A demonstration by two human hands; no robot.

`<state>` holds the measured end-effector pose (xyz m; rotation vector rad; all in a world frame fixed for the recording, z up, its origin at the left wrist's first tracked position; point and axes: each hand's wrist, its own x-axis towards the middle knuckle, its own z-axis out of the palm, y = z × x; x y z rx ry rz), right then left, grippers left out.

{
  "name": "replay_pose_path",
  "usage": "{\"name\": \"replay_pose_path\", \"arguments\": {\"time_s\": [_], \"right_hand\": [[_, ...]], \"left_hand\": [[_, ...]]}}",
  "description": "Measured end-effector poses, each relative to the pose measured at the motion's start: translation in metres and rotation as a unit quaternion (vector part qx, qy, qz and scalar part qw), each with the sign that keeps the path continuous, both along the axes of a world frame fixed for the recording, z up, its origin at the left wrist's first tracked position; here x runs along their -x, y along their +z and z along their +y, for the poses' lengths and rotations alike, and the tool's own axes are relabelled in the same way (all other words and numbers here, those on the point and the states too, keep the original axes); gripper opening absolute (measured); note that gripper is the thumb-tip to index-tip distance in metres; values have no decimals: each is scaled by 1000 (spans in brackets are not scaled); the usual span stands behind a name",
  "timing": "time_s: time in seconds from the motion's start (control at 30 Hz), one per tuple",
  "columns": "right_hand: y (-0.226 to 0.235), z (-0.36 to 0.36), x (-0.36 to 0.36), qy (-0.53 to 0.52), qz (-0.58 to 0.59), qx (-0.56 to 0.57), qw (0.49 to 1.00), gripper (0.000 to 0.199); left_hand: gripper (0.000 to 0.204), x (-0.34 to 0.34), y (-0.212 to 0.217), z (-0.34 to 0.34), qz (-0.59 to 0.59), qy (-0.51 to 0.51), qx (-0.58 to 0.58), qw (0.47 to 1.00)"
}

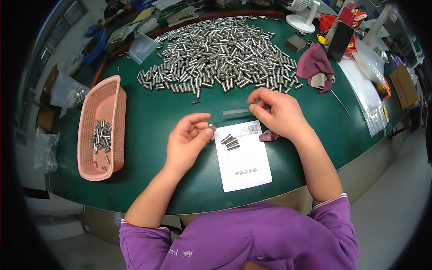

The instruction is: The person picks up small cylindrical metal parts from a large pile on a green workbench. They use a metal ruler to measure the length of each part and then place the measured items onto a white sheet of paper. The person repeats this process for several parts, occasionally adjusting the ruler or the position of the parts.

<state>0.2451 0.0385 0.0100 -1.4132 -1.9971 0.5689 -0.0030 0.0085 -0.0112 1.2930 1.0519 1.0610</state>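
My left hand [186,141] pinches a small metal pin [210,126] between thumb and fingertips, end up. My right hand [279,112] grips a thin, flat grey strip [235,111], which points left toward the pin but stays apart from it. I cannot tell whether the strip is a file. Below the hands a white printed sheet [245,164] lies on the green table, with several darker metal pins [231,142] in a row on it. Beside the right wrist is a crumpled maroon cloth piece [268,136].
A big heap of shiny metal pins [220,54] covers the far table [193,191]. To the left stands a pink plastic basket [100,173] with more pins [102,135]. At the right are a maroon cloth [315,65], a phone [340,41], plastic bags [371,108] and a white fan [301,22].
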Motion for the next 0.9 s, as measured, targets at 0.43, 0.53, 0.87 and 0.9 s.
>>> {"name": "replay_pose_path", "arguments": {"time_s": [0.43, 0.53, 0.87, 0.9], "right_hand": [[-9, -4, 3, 89, -78, -76, 990, 11], [-9, -4, 4, 125, -48, -71, 988, 12], [-13, -9, 10, 209, -30, -74, 975, 16], [-13, -9, 10, 211, -34, -69, 975, 16]], "left_hand": [[17, -19, -10, -3, 301, -12, -223, 927], [18, -17, -11, -3, 327, -21, -275, 904], [40, -11, -7, -8, 303, -49, -278, 910], [42, -11, -7, -9, 299, -51, -275, 912]]}}
